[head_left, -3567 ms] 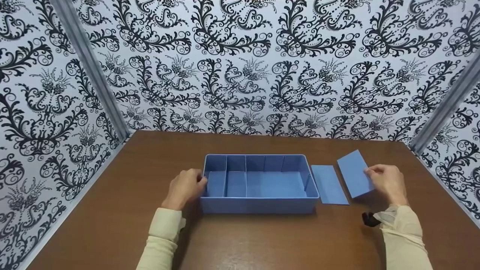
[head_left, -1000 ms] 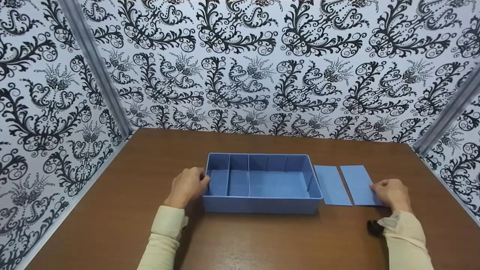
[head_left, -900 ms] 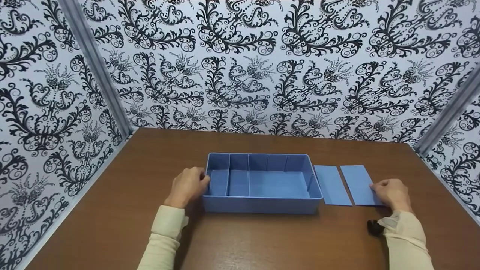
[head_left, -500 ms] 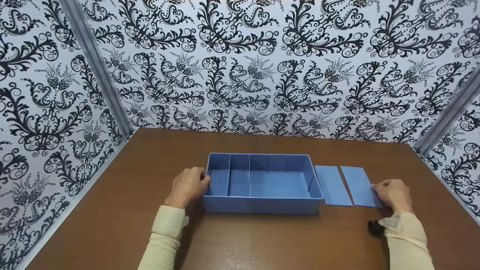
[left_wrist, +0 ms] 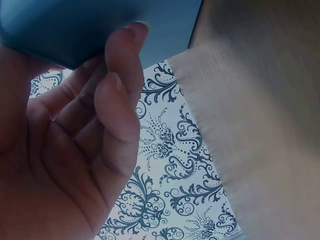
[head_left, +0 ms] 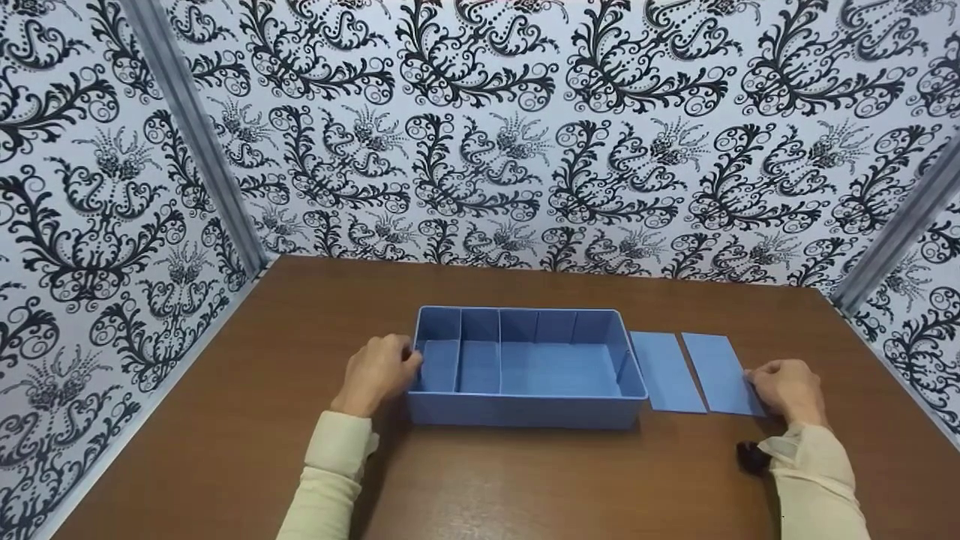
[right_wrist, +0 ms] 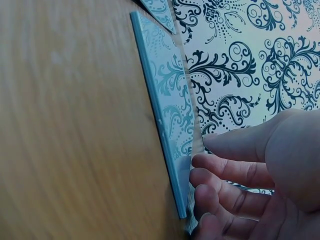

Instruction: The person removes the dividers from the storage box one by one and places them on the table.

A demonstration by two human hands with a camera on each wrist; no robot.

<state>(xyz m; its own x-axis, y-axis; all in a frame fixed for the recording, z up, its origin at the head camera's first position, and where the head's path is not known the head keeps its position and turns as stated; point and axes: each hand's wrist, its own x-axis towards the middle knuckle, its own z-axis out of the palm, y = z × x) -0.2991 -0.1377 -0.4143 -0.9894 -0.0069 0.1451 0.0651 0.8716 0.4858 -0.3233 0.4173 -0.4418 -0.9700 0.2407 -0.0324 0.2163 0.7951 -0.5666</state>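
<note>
A blue plastic box (head_left: pixel 525 411) stands on the table, with two upright dividers toward its left end. My left hand (head_left: pixel 375 373) grips its left wall, thumb and fingers at the rim; in the left wrist view, fingers (left_wrist: pixel 122 107) bend up against the box (left_wrist: pixel 165 30). Right of the box, two flat blue rectangular panels lie side by side. The nearer panel (head_left: pixel 667 371) is beside the box wall. At the right edge of the outer panel (head_left: pixel 720 371) is my right hand (head_left: pixel 787 390), fingers loosely bent. In the right wrist view, its fingertips meet the panel's edge, thumb apart.
The brown wooden table (head_left: pixel 510 480) ends at a white wall (head_left: pixel 480 150) with black scrolls behind and at both sides. A narrow gap separates the two panels. A small black object (head_left: pixel 752 456) sits at the right sleeve's cuff.
The outer panel, tilted up in my right hand 3.6 s ago, now lies flat beside the other one. Since one second ago it has turned slightly. My left hand stays on the box.
</note>
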